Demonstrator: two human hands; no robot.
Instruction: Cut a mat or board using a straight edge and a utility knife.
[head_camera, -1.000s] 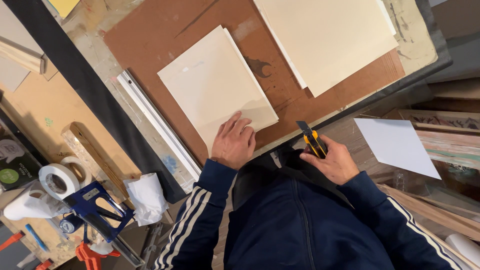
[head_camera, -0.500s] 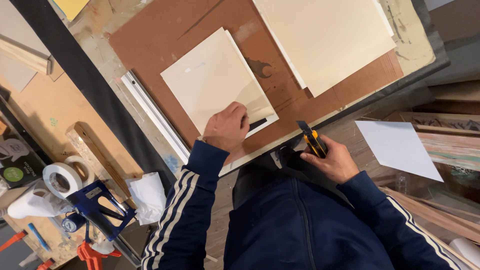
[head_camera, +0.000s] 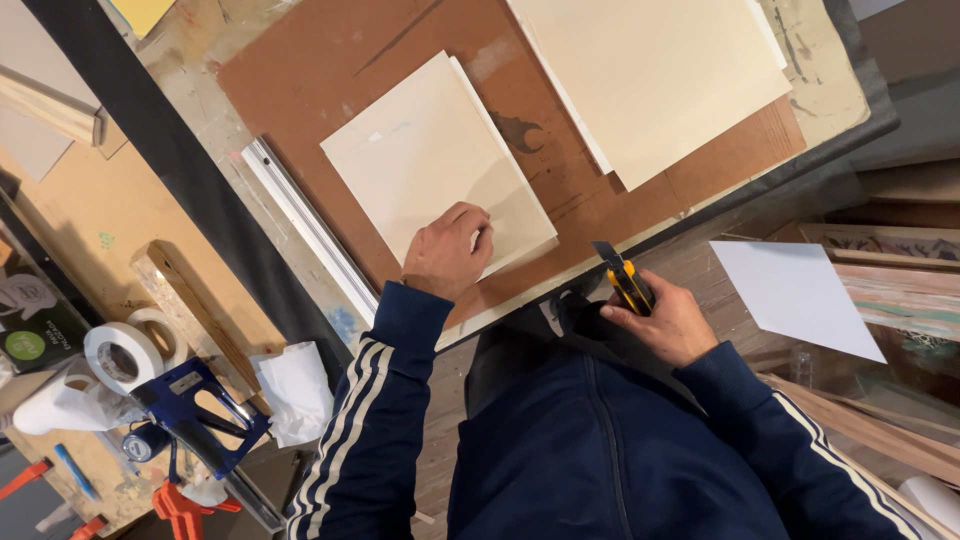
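Right grip (head_camera: 665, 322) is closed around a yellow utility knife (head_camera: 625, 280), while the left hand (head_camera: 447, 252) presses curled fingers onto the cream board (head_camera: 430, 165).

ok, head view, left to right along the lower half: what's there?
Tape roll → blue clamp tool → crumpled white paper → left hand on the cream sheet → yellow utility knife in the right hand → white sheet.

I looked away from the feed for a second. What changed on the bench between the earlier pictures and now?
The left hand slid up from the near edge of the small cream board onto its lower corner. The right hand kept holding the yellow utility knife off the brown cutting board. The metal ruler stayed put.
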